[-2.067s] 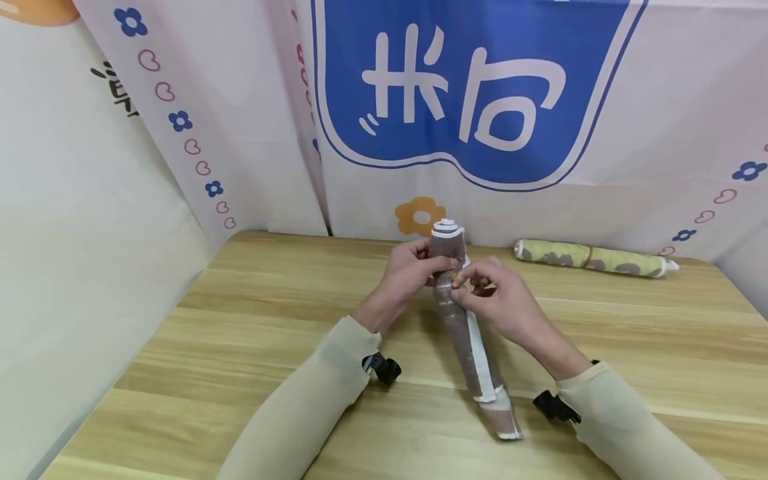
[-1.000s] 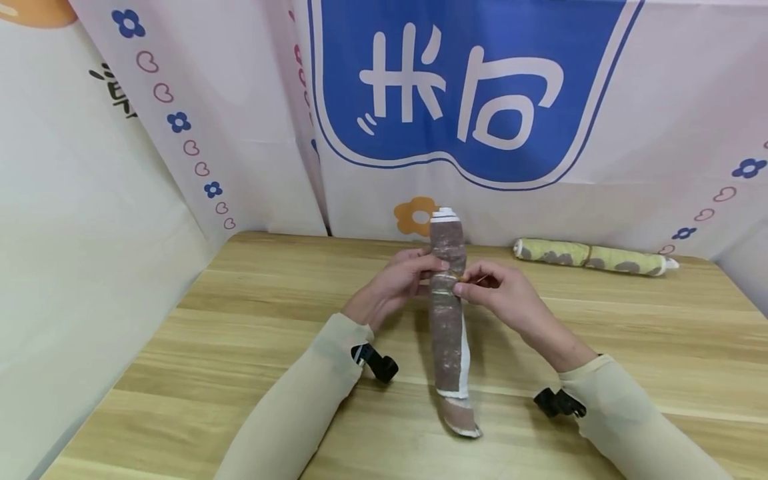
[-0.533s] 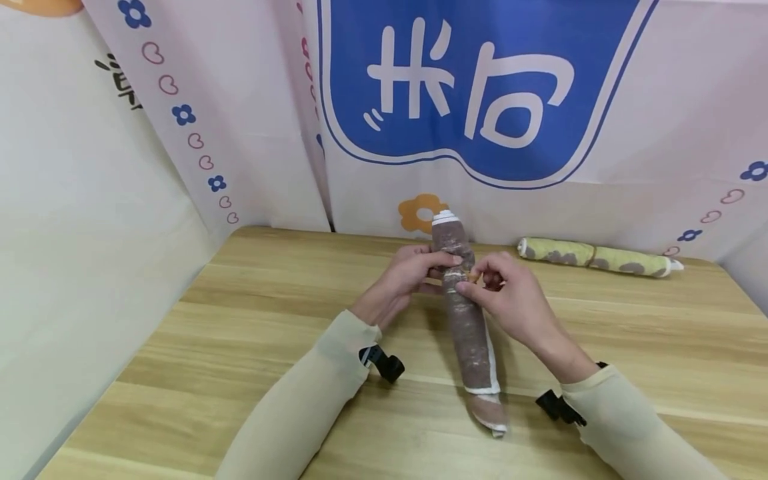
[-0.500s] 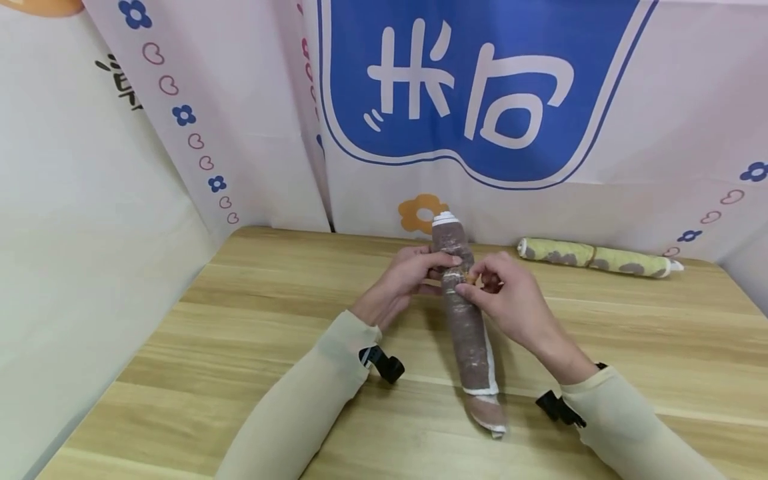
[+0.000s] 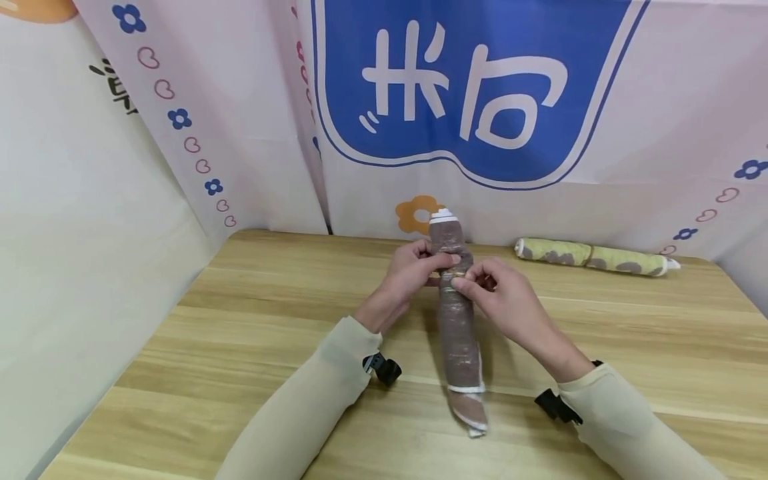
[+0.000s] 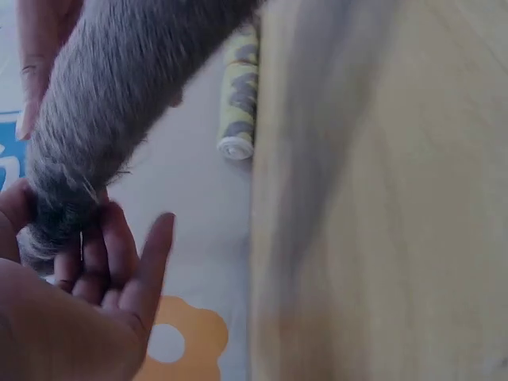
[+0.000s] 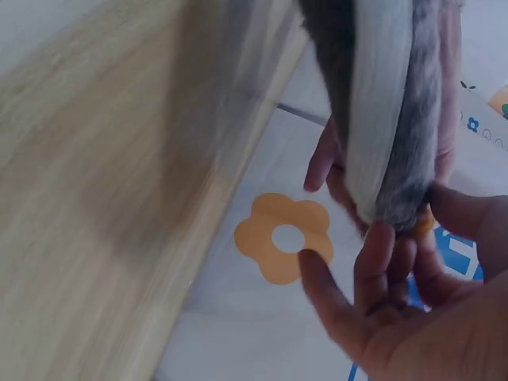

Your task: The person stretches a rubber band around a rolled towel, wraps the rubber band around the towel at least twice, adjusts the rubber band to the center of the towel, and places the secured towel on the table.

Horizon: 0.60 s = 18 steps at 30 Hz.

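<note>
A brown rolled towel (image 5: pixel 456 327) with white edging is held up above the table in the head view, its lower end tapering towards me. My left hand (image 5: pixel 413 270) grips the roll near its upper part, thumb across the front and fingers behind. On the right side, my right hand (image 5: pixel 501 290) pinches a thin yellowish rubber band (image 5: pixel 459 274) that lies around the roll just below the left thumb. In the right wrist view an orange bit of the band (image 7: pixel 425 221) shows by the thumb. The left wrist view has the fuzzy grey-brown roll (image 6: pixel 119 87) above the left hand.
A second roll (image 5: pixel 552 253), yellow-green with grey patches and a band around its middle, lies at the back right of the wooden table (image 5: pixel 240 320). Behind the table hangs a printed cloth backdrop (image 5: pixel 258 180).
The roll has turned so that its white edge strip, wide in view at first, is mostly out of sight. Its lower end has swung to and fro. Both hands stay at the band.
</note>
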### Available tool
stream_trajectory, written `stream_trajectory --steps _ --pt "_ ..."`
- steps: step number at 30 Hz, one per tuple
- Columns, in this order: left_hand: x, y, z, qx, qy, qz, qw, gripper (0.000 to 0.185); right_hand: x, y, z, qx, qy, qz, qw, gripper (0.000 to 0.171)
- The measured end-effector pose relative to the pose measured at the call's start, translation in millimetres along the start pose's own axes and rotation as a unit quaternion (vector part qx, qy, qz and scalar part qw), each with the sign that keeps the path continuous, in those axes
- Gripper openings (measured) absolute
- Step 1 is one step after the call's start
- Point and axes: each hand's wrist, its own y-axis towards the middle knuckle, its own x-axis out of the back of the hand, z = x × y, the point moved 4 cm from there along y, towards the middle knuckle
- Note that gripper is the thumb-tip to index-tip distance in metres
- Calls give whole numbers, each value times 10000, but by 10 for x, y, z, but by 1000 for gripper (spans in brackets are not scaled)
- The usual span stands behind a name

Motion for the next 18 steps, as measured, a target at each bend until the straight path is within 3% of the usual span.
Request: stream_trajectory --steps 3,6,10,14,18 --pt "-40 -24 -17 -289 82 130 9995 17 35 -5 11 -451 120 24 9989 24" --pt "-54 -70 -62 -557 325 53 9979 16 53 -8 52 -623 310 45 9976 24" --pt "-66 -121 -106 -712 608 -202 9954 17 45 -24 96 -392 328 -18 9987 18" --pt "-88 -142 -129 -680 700 -365 9946 17 21 -46 100 -34 -125 -162 9998 15" --pt "-81 -108 -91 -510 400 -202 9977 21 23 -42 57 220 -284 -397 9986 15"
